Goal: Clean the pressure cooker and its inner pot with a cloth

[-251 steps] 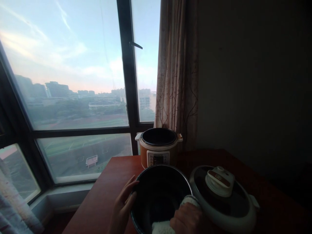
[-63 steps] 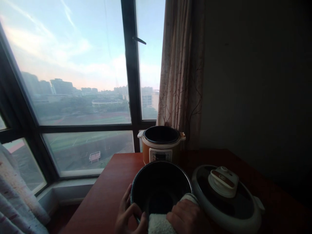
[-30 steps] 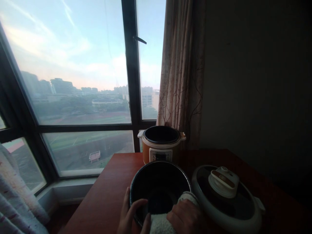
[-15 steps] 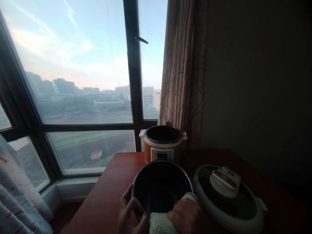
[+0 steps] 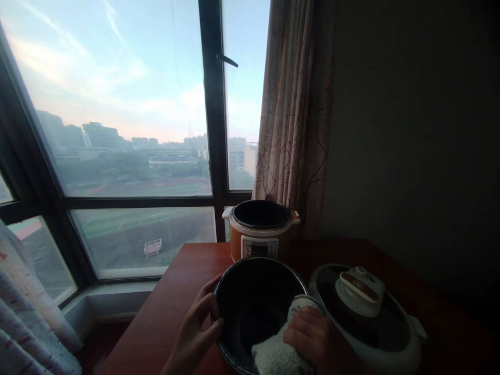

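A dark inner pot [image 5: 250, 307] is tilted so that its mouth faces me, at the front of the table. My left hand [image 5: 199, 323] grips its left rim, thumb on the near side and fingers around the outside. In my right hand [image 5: 312, 333] is a bunched white towel [image 5: 279, 351], which lies over the pot's right rim and hangs toward its front edge. Right behind the pot stands an orange and white electric cooker body [image 5: 261, 232], its lid off and its top showing a dark opening.
The cooker's lid [image 5: 367, 317] with a white valve cap lies on the red-brown table [image 5: 167, 297] at the right. A window [image 5: 128, 130] and a curtain [image 5: 292, 114] stand behind the table.
My left hand has shifted up and left along the pot's rim. My right hand has moved slightly right with the towel, which now covers more of the right rim.
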A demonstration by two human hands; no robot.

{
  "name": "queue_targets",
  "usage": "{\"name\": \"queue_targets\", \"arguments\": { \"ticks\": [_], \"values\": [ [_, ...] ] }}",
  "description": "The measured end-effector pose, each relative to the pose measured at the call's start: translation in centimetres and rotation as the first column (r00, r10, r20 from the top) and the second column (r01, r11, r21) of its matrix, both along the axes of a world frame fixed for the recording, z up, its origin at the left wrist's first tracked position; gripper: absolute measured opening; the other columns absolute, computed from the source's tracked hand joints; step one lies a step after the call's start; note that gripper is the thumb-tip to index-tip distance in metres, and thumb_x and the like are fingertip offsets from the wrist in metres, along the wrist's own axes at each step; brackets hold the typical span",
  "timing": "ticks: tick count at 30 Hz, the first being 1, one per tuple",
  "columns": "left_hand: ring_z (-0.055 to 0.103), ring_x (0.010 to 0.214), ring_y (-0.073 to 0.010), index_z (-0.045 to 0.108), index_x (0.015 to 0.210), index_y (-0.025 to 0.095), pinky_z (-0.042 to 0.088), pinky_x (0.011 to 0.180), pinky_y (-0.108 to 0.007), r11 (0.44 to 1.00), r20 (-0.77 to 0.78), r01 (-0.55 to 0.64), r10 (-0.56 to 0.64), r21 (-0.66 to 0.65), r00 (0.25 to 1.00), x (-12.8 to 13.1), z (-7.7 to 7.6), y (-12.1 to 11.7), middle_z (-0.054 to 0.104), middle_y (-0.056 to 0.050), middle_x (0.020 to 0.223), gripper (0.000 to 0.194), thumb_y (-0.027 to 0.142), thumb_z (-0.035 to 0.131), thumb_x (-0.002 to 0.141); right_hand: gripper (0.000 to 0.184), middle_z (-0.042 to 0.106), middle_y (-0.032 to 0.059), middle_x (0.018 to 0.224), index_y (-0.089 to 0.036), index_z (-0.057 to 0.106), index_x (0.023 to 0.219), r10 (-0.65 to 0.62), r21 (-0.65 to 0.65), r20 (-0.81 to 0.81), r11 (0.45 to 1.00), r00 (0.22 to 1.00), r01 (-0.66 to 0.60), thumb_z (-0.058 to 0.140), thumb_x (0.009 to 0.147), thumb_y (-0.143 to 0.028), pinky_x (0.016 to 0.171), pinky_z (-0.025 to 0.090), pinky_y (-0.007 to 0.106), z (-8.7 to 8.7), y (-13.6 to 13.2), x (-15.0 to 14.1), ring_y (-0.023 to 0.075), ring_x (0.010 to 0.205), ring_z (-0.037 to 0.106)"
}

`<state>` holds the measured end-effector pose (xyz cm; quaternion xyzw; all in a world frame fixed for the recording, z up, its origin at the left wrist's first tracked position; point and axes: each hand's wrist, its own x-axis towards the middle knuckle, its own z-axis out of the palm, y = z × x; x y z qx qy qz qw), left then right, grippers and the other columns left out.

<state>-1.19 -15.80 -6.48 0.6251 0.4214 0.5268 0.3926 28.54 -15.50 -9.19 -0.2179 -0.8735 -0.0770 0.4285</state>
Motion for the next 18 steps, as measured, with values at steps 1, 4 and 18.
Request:
{"name": "queue_targets", "arguments": {
  "ticks": [1, 4, 18],
  "values": [
    [0.044, 0.137, -0.0396, 0.053, 0.067, 0.019, 0.047, 0.100, -0.043, 1.000, 0.012, -0.002, 0.002, -0.008, 1.000, 0.0, 0.1, 0.0, 0.035, -0.017, 0.157, 0.026, 0.036, 0.070, 0.078, 0.022, 0.061, 0.0007, 0.073, -0.022, 0.059, 0.089, -0.002, 0.016, -0.014, 1.000, 1.000, 0.002, 0.044, 0.101, -0.034, 0.067, 0.042, 0.032, 0.0, 0.0, -0.2, 0.0170, 0.070, 0.055],
    [0.044, 0.136, -0.0401, 0.055, 0.067, 0.019, 0.047, 0.101, -0.044, 1.000, 0.043, -0.008, 0.009, -0.017, 0.999, 0.2, 0.3, 0.1, 0.038, -0.018, 0.154, 0.028, 0.039, 0.071, 0.077, 0.035, 0.058, 0.0013, 0.071, -0.021, 0.059, 0.087, -0.015, 0.068, -0.041, 0.998, 0.999, 0.018, 0.030, 0.104, -0.029, 0.066, 0.040, 0.033, 0.1, -0.3, -0.7, 0.0166, 0.068, 0.053],
    [0.045, 0.141, -0.0364, 0.072, 0.097, 0.026, 0.037, 0.116, -0.050, 0.881, -0.003, -0.465, 0.467, 0.088, 0.884, 2.7, -3.8, -3.8, 0.051, -0.010, 0.150, 0.027, 0.049, 0.065, 0.084, 0.041, 0.044, -0.0011, 0.054, -0.021, 0.050, 0.065, -0.255, 0.292, -0.261, 0.899, 0.931, 0.328, 0.029, 0.096, -0.004, 0.060, 0.026, 0.034, 0.4, -1.3, -5.6, 0.0155, 0.055, 0.040]
  ]
}}
